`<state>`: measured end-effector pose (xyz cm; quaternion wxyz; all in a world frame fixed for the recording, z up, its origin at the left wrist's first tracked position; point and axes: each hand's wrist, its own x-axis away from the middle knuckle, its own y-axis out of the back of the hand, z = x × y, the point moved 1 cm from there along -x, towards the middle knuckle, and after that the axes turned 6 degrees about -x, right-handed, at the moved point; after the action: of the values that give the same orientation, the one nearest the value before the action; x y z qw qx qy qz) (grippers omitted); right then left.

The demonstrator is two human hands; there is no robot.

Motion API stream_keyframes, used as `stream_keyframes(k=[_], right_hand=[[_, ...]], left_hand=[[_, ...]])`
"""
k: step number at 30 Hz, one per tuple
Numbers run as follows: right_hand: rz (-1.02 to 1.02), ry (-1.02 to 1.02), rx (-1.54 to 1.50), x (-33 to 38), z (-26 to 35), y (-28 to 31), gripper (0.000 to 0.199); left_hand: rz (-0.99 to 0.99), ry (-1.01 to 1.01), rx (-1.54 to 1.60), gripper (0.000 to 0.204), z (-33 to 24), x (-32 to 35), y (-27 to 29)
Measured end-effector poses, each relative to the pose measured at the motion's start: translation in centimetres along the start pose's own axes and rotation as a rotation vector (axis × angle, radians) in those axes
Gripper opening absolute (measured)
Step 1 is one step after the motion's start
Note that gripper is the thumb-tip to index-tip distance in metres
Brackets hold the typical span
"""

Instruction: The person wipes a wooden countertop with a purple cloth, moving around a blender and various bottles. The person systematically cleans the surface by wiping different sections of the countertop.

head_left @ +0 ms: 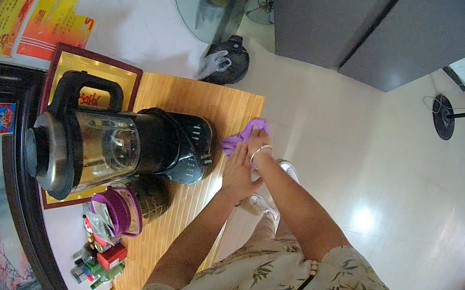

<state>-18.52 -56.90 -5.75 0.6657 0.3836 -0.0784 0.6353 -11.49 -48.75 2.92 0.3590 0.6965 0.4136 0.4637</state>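
A crumpled purple cloth point(234, 143) lies at the front edge of the wooden table point(234, 99). My right hand point(258, 140), with a pale bracelet at the wrist, grips the cloth and presses it against that edge. Just nearer to me, my left hand point(239, 175) is open, its fingers stretched out and the fingertips at the cloth's lower edge. Beyond both hands stands a blender point(123, 136) with a clear jug, a black lid and handle, and a dark base with buttons. A black cord point(184, 137) is bundled against the base.
Beside the blender are a dark jar point(151, 196) and a purple-rimmed container point(121, 212). A red box point(112, 256) and several small items sit further left along the table. A gold framed plaque point(127, 75) leans behind. Tiled floor point(354, 153) and grey panels point(333, 20) lie to the right.
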Motion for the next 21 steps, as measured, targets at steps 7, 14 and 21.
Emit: stream_keyframes(k=[7,14,21], right_hand=[[-0.067,0.092,0.006,-7.3,4.4,2.9,0.053],[0.052,0.050,0.016,0.2,1.1,1.7,0.056],[0.090,-0.160,-0.068,-4.1,6.4,3.7,0.060]], left_hand=[[-0.226,-0.143,-0.019,0.100,0.1,-8.0,1.3],[-0.054,-0.074,-0.005,0.098,0.2,-0.1,-0.1],[-0.148,-0.078,-0.032,0.100,0.9,-6.1,1.0]])
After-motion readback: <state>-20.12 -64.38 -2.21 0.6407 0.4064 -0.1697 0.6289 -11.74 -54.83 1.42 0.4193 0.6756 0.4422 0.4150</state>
